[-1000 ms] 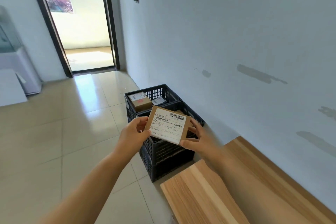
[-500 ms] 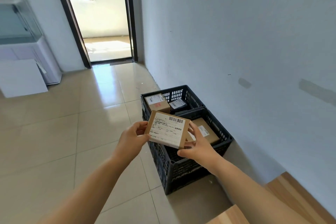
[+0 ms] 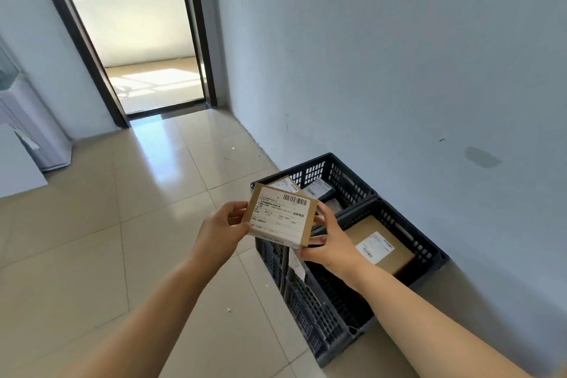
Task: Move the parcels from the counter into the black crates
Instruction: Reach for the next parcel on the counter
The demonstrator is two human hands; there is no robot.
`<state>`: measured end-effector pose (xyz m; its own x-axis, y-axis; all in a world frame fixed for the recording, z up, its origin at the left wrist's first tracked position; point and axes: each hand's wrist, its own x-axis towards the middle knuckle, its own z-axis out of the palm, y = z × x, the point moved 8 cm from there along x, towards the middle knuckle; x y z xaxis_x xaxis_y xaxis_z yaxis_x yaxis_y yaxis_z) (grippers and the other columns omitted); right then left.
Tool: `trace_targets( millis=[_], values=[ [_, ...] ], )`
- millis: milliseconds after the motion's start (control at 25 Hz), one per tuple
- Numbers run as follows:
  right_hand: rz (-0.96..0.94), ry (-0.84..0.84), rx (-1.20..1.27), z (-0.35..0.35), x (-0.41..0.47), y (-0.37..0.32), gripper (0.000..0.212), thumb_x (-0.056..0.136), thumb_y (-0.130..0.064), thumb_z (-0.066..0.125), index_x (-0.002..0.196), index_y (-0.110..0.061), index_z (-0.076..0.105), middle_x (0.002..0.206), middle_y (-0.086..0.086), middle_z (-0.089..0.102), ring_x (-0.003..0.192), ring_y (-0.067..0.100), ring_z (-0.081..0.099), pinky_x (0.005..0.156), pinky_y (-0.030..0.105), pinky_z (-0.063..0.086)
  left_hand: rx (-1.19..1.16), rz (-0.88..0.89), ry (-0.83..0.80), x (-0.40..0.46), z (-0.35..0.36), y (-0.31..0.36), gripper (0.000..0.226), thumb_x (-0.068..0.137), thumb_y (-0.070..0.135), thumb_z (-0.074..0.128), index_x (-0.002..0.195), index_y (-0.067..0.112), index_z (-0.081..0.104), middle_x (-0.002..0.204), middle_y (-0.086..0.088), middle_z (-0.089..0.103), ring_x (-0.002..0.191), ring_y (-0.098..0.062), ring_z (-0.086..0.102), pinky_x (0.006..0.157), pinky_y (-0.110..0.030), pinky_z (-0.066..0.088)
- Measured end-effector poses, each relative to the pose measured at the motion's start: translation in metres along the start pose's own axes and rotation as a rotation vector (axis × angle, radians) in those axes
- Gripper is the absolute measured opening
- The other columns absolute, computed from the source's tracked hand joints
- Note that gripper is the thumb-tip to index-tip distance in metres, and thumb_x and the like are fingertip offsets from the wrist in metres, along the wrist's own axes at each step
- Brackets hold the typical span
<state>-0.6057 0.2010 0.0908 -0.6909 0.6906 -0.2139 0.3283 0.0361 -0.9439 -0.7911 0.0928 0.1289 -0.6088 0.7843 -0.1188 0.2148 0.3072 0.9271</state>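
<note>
1. Brown cardboard, label side up: a small parcel (image 3: 280, 215) was held in the air by both hands, above the near left corner of the far crate (image 3: 343, 176) and tilted toward the camera.
2. The left hand (image 3: 222, 228) gripped the parcel's left edge, its fingers curled round the side and the thumb pressed near the lower left corner of the white shipping label (image 3: 277, 213).
3. The right hand (image 3: 329, 242) held the right edge, with fingers bent behind the box and the thumb lying along its lower right corner.
4. Two black crates stood end to end on the tiled floor (image 3: 122, 239) against the pale blue wall (image 3: 399, 55).
5. The near crate (image 3: 352, 310) held one flat brown parcel (image 3: 379, 244) with a white label, lying toward its wall side.
6. The far crate held at least two labelled parcels (image 3: 317, 189), partly hidden behind the box in hand.
7. An open doorway (image 3: 138, 40) with a dark frame showed a sunlit floor beyond, and a white appliance (image 3: 36, 138) stood at the left edge.
</note>
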Motion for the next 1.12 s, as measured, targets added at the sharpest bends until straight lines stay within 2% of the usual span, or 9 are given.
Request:
trace_targets(
  millis=[240, 440, 640, 800, 920, 960, 1040, 1080, 1120],
  values=[
    [0.101, 0.122, 0.064, -0.002, 0.075, 0.019, 0.089, 0.077, -0.003, 0.075, 0.132, -0.05, 0.023, 0.12, -0.027, 0.047, 0.09, -0.001, 0.067, 0.064, 0.011, 0.05, -0.008, -0.042, -0.116, 0.101, 0.013, -0.018, 0.033, 0.089, 0.002, 0.057, 0.114, 0.023, 0.061, 0.098, 0.008, 0.068, 0.09, 0.0, 0.061, 0.063, -0.011, 0.047],
    [0.147, 0.174, 0.107, -0.028, 0.152, 0.04, 0.092, 0.074, -0.004, 0.079, 0.13, -0.051, 0.023, 0.136, -0.01, 0.044, 0.09, -0.001, 0.068, 0.062, 0.011, 0.051, -0.015, -0.073, -0.175, 0.19, 0.042, -0.024, 0.031, 0.089, -0.001, 0.056, 0.11, 0.021, 0.061, 0.095, 0.007, 0.069, 0.087, -0.004, 0.064, 0.058, -0.012, 0.051],
    [0.179, 0.213, 0.171, -0.067, 0.24, 0.048, 0.094, 0.073, -0.007, 0.081, 0.14, -0.041, 0.025, 0.14, -0.006, 0.044, 0.09, 0.002, 0.069, 0.063, 0.009, 0.05, 0.049, -0.086, -0.242, 0.296, 0.072, -0.007, 0.031, 0.089, -0.002, 0.055, 0.112, 0.019, 0.06, 0.096, 0.008, 0.067, 0.094, -0.01, 0.064, 0.07, -0.02, 0.055],
    [0.213, 0.286, 0.184, -0.103, 0.286, 0.059, 0.094, 0.071, -0.01, 0.083, 0.14, -0.039, 0.027, 0.142, -0.011, 0.041, 0.089, 0.003, 0.069, 0.068, 0.012, 0.052, 0.103, -0.097, -0.304, 0.36, 0.105, 0.007, 0.031, 0.088, -0.001, 0.053, 0.108, 0.02, 0.062, 0.1, 0.006, 0.069, 0.097, -0.013, 0.065, 0.074, -0.02, 0.054],
    [0.255, 0.391, 0.191, -0.135, 0.298, 0.077, 0.09, 0.068, -0.009, 0.084, 0.126, -0.05, 0.03, 0.126, -0.023, 0.04, 0.086, 0.002, 0.066, 0.063, 0.011, 0.051, 0.154, -0.14, -0.372, 0.398, 0.138, 0.002, 0.029, 0.088, 0.003, 0.053, 0.105, 0.026, 0.061, 0.105, 0.008, 0.068, 0.091, -0.013, 0.064, 0.07, -0.03, 0.056],
    [0.276, 0.438, 0.189, -0.147, 0.3, 0.085, 0.09, 0.066, -0.009, 0.086, 0.123, -0.052, 0.03, 0.125, -0.023, 0.041, 0.089, 0.005, 0.066, 0.067, 0.014, 0.053, 0.173, -0.148, -0.401, 0.41, 0.151, 0.0, 0.031, 0.089, 0.003, 0.051, 0.109, 0.026, 0.061, 0.108, 0.007, 0.066, 0.089, -0.013, 0.063, 0.065, -0.028, 0.054],
    [0.352, 0.564, 0.143, -0.17, 0.297, 0.107, 0.095, 0.061, -0.016, 0.089, 0.13, -0.048, 0.031, 0.136, -0.014, 0.042, 0.109, 0.012, 0.059, 0.091, 0.032, 0.053, 0.203, -0.168, -0.468, 0.43, 0.179, -0.005, 0.035, 0.09, 0.002, 0.048, 0.116, 0.024, 0.06, 0.113, 0.006, 0.063, 0.089, -0.018, 0.063, 0.059, -0.018, 0.047],
    [0.402, 0.634, 0.122, -0.179, 0.291, 0.117, 0.1, 0.061, -0.017, 0.089, 0.137, -0.041, 0.029, 0.142, -0.009, 0.039, 0.122, 0.015, 0.051, 0.105, 0.038, 0.043, 0.216, -0.18, -0.504, 0.438, 0.192, -0.008, 0.036, 0.091, 0.002, 0.047, 0.119, 0.022, 0.059, 0.113, 0.007, 0.063, 0.095, -0.023, 0.063, 0.057, -0.013, 0.043],
    [0.448, 0.7, 0.118, -0.187, 0.287, 0.126, 0.102, 0.062, -0.015, 0.088, 0.142, -0.033, 0.028, 0.145, -0.005, 0.036, 0.129, 0.014, 0.041, 0.11, 0.037, 0.034, 0.23, -0.189, -0.552, 0.449, 0.207, -0.012, 0.037, 0.091, 0.002, 0.047, 0.122, 0.02, 0.058, 0.112, 0.007, 0.062, 0.1, -0.025, 0.062, 0.055, -0.011, 0.041]
  ],
)
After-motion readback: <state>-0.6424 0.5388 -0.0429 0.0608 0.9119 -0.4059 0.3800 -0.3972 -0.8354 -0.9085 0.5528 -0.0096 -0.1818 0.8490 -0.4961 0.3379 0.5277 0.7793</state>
